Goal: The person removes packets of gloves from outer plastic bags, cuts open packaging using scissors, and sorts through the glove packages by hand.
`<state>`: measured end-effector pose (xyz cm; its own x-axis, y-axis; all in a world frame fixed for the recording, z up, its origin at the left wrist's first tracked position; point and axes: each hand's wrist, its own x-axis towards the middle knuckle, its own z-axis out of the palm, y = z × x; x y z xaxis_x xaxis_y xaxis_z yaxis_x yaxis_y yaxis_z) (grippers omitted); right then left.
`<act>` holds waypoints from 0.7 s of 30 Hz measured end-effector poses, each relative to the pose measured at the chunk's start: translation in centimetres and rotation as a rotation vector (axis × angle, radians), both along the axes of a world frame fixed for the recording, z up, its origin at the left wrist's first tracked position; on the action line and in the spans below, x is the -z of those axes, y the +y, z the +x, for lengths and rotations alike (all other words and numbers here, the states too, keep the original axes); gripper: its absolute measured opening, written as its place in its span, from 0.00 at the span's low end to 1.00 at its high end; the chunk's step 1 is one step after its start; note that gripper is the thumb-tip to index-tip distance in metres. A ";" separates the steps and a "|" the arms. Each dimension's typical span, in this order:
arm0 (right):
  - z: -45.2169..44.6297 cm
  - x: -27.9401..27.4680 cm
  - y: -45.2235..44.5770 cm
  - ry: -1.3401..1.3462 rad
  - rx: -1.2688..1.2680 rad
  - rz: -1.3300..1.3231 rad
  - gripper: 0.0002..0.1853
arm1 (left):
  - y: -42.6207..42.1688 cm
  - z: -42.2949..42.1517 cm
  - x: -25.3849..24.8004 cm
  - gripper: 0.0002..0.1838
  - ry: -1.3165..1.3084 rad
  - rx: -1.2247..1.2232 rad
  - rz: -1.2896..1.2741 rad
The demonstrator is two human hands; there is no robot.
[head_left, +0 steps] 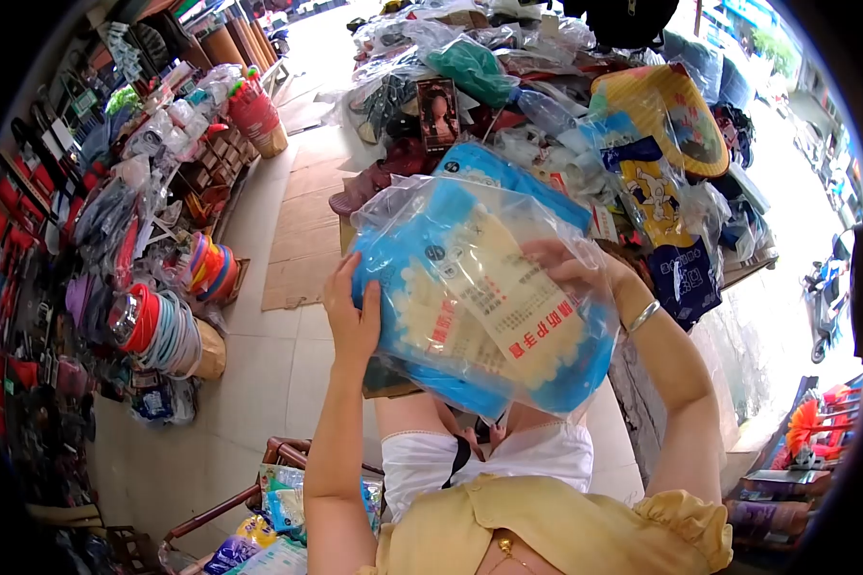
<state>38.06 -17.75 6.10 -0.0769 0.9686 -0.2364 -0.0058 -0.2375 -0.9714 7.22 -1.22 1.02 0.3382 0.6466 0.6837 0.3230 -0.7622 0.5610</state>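
While the left hand (348, 311) clasps the clear bag (489, 297), the right hand (568, 264) bends its fingers at the opposite edge, grip unclear.

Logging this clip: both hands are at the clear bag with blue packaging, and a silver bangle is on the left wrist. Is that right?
Wrong wrist: the head view shows the silver bangle on the right one. The left hand and right hand are both at the clear bag with blue packaging.

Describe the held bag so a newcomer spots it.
Find the big merchandise pile above the white shorts. Between them is a clear plastic bag of blue packets with red lettering. Unlike the blue pack behind, it's held by left hand and right hand.
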 end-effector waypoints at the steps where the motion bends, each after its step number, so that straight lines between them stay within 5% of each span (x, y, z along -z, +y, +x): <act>1: 0.4 0.7 0.3 -0.002 0.000 0.002 0.31 | 0.1 0.0 0.0 0.21 -0.002 0.000 0.002; 4: 0.5 1.9 1.1 0.006 -0.119 0.018 0.31 | 0.1 -0.2 0.1 0.21 -0.028 0.028 -0.043; 7: -0.6 1.1 1.6 -0.248 0.028 0.158 0.30 | 0.1 -0.2 0.1 0.21 -0.009 0.017 -0.038; 13: -0.3 2.6 1.7 0.244 -0.109 0.192 0.27 | 0.1 0.0 0.1 0.20 -0.014 0.019 -0.035; 16: -0.6 3.0 2.4 0.134 -0.132 -0.019 0.26 | -0.1 -0.1 0.1 0.20 -0.002 0.017 -0.025; 18: -0.5 5.8 3.8 -0.207 0.024 0.282 0.24 | -0.1 -0.1 0.1 0.21 -0.037 0.026 -0.099; 21: -2.3 1.3 2.7 -0.232 0.007 0.074 0.22 | 0.0 -0.1 0.3 0.20 -0.071 0.028 -0.174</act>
<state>35.79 -15.02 4.80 -0.0220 0.9843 -0.1753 0.2177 -0.1664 -0.9617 7.12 -1.20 0.73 0.3124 0.7482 0.5853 0.2583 -0.6598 0.7056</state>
